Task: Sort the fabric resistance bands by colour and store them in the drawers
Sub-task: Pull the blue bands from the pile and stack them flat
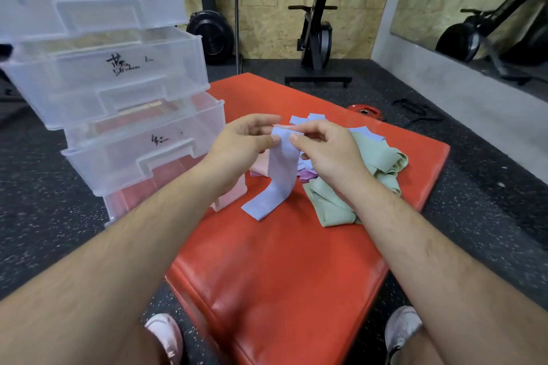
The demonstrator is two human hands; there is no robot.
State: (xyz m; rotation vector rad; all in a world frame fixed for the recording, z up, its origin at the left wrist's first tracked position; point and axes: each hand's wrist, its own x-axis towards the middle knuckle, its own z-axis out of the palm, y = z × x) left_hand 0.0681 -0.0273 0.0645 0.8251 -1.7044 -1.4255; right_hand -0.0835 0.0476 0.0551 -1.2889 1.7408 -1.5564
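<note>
My left hand (246, 139) and my right hand (323, 148) both pinch the top edge of a light blue fabric band (277, 178), which hangs down with its lower end lying on the red mat (281, 270). Behind my hands lies a pile of bands: green ones (376, 157) to the right, more blue ones (308, 119) at the back, a pink one (261, 166) and a purple one (307, 173) partly hidden. To the left stands a stack of clear plastic drawers (118, 89), all pulled open, each front marked with handwriting.
The mat lies on a dark speckled gym floor (50, 195). A red weight plate (364, 111) and a black strap (415, 109) lie beyond the mat. Exercise machines (317, 27) stand against the wooden wall. My shoes (166, 335) are at the mat's near edge.
</note>
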